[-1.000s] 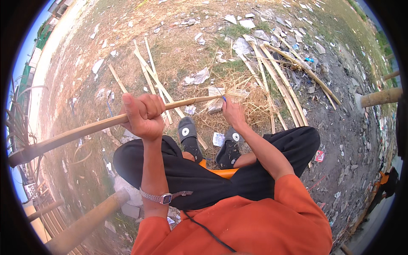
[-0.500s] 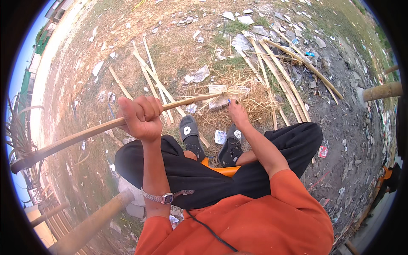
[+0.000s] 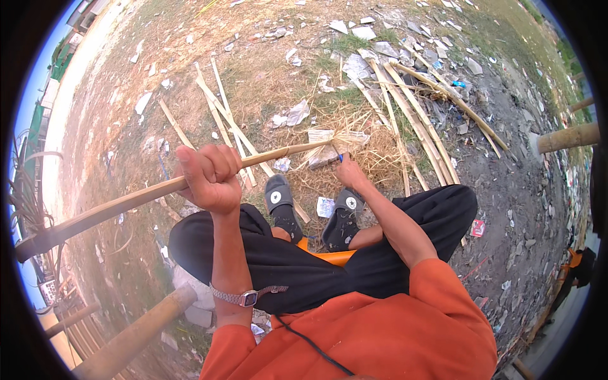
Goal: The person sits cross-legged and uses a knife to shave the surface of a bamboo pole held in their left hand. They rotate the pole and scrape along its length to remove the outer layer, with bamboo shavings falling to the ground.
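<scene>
My left hand (image 3: 212, 178) is wrapped around a long split-bamboo strip (image 3: 133, 199), thumb up, above my left knee. The strip slants from the far left, where its thick end is, to its thin end beyond my feet. That far end rests at a pale flat block (image 3: 321, 156) with shavings fanned over it. My right hand (image 3: 351, 173) is closed on a small knife (image 3: 340, 157) with a blue handle. Its thin dark blade points at the strip's far end; whether it touches the bamboo is hard to tell.
Loose bamboo strips (image 3: 415, 120) lie beyond my right foot, and more strips (image 3: 228, 120) lie ahead on the left. Straw-like shavings (image 3: 380, 149) surround the block. Thick bamboo posts (image 3: 136, 329) stand at lower left and right. Paper scraps and rubble litter the ground.
My right hand has drawn slightly back toward me and left, and the knife's blade shows more clearly. My left hand keeps its hold on the bamboo strip.
</scene>
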A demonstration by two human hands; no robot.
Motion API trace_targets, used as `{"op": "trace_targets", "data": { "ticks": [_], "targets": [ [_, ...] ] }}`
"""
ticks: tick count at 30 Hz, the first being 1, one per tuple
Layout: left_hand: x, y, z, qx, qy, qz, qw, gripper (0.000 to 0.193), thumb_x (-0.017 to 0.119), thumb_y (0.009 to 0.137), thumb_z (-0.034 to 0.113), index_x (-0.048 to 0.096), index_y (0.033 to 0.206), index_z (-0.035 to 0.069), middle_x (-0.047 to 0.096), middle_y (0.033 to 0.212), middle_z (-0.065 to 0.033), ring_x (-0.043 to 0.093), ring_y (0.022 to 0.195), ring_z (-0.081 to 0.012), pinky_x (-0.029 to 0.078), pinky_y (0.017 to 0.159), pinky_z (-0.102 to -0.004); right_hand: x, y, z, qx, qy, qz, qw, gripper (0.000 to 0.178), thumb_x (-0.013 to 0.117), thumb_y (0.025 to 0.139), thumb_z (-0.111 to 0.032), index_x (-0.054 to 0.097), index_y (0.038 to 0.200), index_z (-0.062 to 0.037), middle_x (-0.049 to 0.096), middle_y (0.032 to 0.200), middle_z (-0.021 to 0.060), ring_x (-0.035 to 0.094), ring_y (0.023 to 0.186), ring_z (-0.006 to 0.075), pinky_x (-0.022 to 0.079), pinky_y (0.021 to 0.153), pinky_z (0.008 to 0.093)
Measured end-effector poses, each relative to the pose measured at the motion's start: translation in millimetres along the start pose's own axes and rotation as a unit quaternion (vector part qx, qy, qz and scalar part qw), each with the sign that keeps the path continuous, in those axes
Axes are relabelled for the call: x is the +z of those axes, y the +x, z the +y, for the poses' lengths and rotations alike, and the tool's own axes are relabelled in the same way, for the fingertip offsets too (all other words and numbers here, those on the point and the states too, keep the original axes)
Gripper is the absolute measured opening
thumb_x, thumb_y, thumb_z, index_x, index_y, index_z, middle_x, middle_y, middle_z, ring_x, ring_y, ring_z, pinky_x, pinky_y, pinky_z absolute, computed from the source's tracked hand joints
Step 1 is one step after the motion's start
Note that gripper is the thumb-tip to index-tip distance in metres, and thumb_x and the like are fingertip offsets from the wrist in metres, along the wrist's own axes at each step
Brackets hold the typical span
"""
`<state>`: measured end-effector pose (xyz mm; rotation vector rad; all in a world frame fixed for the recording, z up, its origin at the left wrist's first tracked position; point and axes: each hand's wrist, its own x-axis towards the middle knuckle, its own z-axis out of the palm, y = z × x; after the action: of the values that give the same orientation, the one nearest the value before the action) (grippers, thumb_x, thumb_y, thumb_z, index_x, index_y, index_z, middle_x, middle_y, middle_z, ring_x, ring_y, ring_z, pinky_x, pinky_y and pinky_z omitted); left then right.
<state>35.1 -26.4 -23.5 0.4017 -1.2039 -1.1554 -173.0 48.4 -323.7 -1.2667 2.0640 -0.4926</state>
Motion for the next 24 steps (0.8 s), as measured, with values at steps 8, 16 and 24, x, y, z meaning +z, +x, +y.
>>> {"op": "trace_targets", "data": {
  "ticks": [8,16,24],
  "targets": [
    [-10,0,-1,-0.003,-0.014,-0.023,1.000,0.045,0.028,0.098,0.032,0.024,0.057,0.014,0.018,0.044,0.0031,0.014,0.036,-0.0088,0.017,0.035,-0.0257,-50,-35,-72,-0.090,0.051,-0.007,0.995,0.030,0.042,0.089,-0.023,0.036,0.108,-0.0004,0.057,0.074,0.0311,0.056,0.072,0.0481,0.042,0.066,0.0549],
    [-11,-5,0,-0.002,-0.036,-0.102,0.994,0.045,0.026,0.098,0.032,0.025,0.057,0.014,0.019,0.043,0.0026,0.014,0.035,-0.0088,0.017,0.035,-0.0261,-39,-35,-49,-0.038,-0.059,0.035,0.997,0.018,0.043,0.089,-0.020,0.042,0.097,-0.0031,0.058,0.067,0.0254,0.059,0.066,0.0430,0.047,0.061,0.0523],
    [-18,3,1,-0.013,-0.030,-0.073,0.997,0.046,0.028,0.098,0.033,0.024,0.057,0.014,0.017,0.044,0.0028,0.011,0.036,-0.0090,0.016,0.036,-0.0258,-52,-16,-52,-0.051,-0.120,-0.018,0.991,0.019,0.040,0.088,-0.018,0.047,0.097,-0.0023,0.060,0.072,0.0246,0.061,0.072,0.0413,0.049,0.065,0.0498]
  ]
}}
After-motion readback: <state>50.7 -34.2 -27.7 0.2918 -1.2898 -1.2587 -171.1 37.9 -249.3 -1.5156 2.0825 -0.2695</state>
